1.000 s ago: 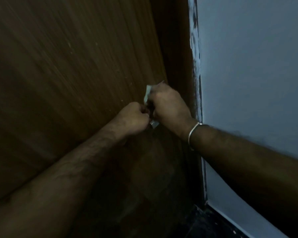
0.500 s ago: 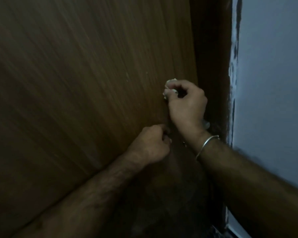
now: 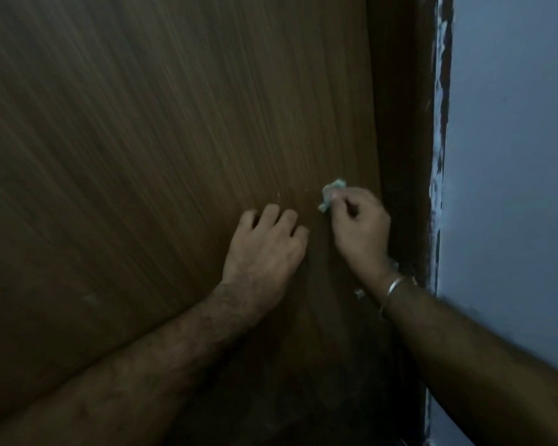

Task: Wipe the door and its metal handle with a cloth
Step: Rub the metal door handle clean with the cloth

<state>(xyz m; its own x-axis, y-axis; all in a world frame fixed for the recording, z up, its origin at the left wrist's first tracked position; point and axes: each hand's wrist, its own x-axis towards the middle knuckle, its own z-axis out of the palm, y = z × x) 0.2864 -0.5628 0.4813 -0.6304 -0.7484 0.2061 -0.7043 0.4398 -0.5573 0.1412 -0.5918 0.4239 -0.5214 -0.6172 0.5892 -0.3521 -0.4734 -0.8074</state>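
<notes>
Two hands work low on the door (image 3: 174,156), whose brown woodgrain fills the left and middle of the view. Furthest left of the pair, the left hand (image 3: 264,249) rests on the wood with fingers loosely curled and a little spread, holding nothing; it looks like a brace. Just beside it, near the door's edge, the right hand (image 3: 360,226) has its fingers pressed together, pinching a small pale cloth (image 3: 331,196) against the panel. Only a crumpled corner of the cloth shows above the fingers. A thin bangle (image 3: 393,286) circles the right wrist, and a glint of metal beside it may be part of the handle, though dimness and the wrist make that unsure. Further right runs the dark frame (image 3: 403,140), then a chipped paint line, then the grey-blue wall (image 3: 512,156).

Judging by this, door wiping is under way and the handle may yet need attention. Several risks follow. So little cloth is exposed that bare knuckles could smear the wood rather than clean it. A small pinch may also slip, dropping the cloth. Working this close to the edge, the fingers could catch between door and frame if the bracing hand pushes the panel. Poor light could leave patches missed.
</notes>
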